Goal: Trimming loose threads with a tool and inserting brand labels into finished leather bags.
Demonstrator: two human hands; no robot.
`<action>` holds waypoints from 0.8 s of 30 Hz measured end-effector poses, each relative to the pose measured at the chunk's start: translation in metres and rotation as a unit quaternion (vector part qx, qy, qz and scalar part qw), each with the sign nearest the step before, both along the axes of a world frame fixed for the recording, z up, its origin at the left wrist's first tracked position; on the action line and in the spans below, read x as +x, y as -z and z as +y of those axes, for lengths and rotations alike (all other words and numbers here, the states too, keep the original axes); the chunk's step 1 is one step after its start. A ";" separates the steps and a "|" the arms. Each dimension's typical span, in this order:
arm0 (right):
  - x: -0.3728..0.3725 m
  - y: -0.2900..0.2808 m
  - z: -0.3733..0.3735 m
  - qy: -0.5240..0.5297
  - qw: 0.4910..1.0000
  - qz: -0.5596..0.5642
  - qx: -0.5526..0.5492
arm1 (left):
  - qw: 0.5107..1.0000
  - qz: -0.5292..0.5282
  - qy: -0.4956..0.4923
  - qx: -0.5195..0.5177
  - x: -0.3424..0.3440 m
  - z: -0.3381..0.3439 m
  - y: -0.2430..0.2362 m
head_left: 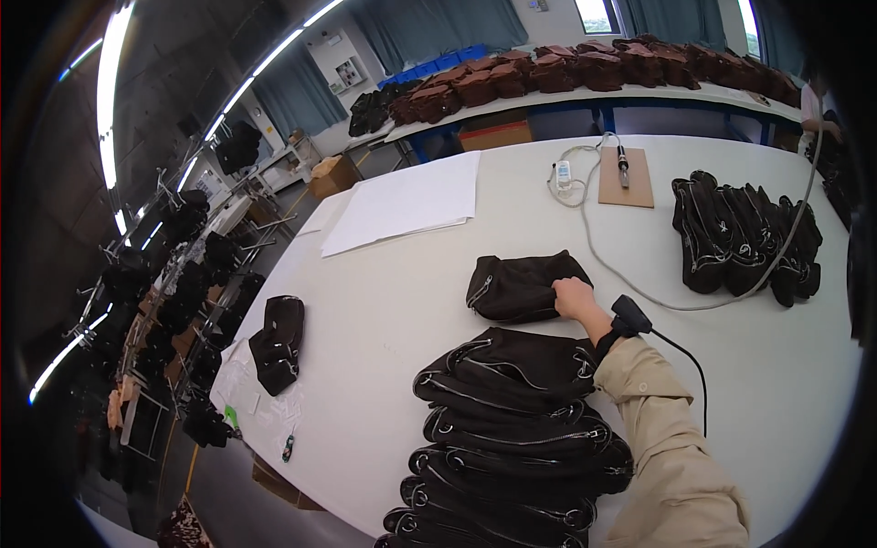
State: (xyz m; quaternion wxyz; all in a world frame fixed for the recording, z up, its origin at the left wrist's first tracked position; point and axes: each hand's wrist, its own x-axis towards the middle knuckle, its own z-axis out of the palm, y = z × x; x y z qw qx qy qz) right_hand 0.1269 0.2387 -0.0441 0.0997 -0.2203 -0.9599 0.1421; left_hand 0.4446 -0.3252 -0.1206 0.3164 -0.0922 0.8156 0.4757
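Your right hand (574, 298) seems to pinch the right end of the dark bag (521, 289), just beyond the bag pile (516, 461) on the table (365, 365), so dragging it nearer could snag its zipper (480, 291) and skew the pile; your left hand is unseen.

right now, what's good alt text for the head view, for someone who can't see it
A person's right hand touches a dark zippered bag on a white table, just beyond a pile of similar bags. More dark bags lie at the right, white sheets far left, and a tool on a brown board at the back.
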 end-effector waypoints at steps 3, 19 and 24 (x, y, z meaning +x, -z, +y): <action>0.028 -0.043 0.024 0.065 0.982 0.068 -0.166 | 0.999 0.013 0.016 0.024 -0.006 0.006 0.006; 0.101 -0.125 -0.048 -0.225 0.932 -0.282 -0.025 | 0.976 0.138 -0.073 0.150 -0.006 0.033 -0.033; 0.088 -0.031 -0.054 -0.217 0.952 -0.086 -0.200 | 0.971 0.166 -0.086 0.150 -0.001 0.039 -0.039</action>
